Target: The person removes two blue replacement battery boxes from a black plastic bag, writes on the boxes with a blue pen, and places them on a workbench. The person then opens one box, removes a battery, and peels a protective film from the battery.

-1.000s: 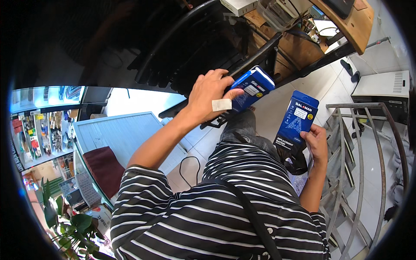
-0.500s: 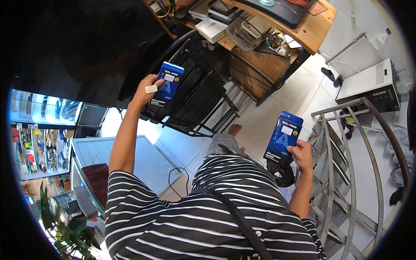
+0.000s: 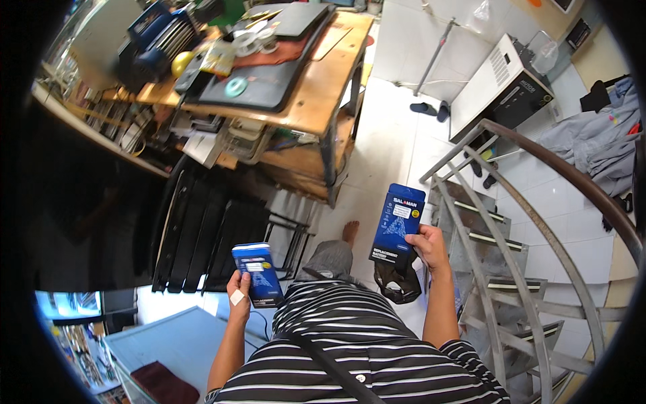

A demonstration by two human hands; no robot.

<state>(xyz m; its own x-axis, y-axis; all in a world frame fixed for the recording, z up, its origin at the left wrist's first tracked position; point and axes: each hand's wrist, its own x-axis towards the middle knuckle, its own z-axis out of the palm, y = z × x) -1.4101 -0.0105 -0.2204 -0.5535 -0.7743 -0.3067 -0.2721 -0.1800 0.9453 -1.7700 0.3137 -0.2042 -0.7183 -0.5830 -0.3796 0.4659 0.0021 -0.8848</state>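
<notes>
I wear a black shirt [image 3: 353, 326] with white stripes, black strap [image 3: 328, 365], grey bottoms [image 3: 330, 258], and a pale patch [image 3: 237, 296] on my left hand [image 3: 241, 288].

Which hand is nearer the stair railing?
Right. The right hand, holding a blue box, is just to the railing's left, with a gap showing. The left hand, holding another blue box, is farther left, across the body.

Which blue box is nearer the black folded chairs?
The blue box in the left hand, toward the chairs; the other box, in the right hand, is toward the stair railing.
</notes>
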